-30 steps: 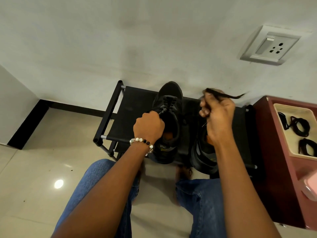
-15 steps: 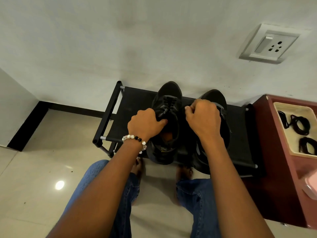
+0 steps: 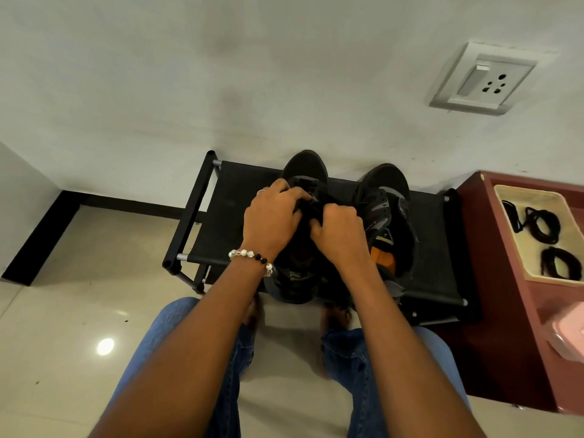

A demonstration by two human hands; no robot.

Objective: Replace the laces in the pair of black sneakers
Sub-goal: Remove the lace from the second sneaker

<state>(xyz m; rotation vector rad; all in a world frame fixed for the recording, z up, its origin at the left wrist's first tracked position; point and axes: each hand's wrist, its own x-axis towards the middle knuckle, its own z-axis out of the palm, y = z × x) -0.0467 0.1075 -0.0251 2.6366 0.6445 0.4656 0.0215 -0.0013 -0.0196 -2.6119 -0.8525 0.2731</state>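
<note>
On rack (image 3: 230, 197) | both hands (image 3: 271, 216) (image 3: 339, 230) pinch left sneaker's (image 3: 305, 167) lace | we judge unlacing underway | next: pull lace free of eyelets

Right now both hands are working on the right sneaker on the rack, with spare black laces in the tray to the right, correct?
Not quite: the head view shows the left hand and right hand on the left sneaker, not the right sneaker. The rack and the tray of spare black laces are as said.

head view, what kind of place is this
Probably a home, perhaps an entryway corner: a low black shoe rack stands against a plain wall with a switch and socket plate, on a glossy tiled floor.
</note>
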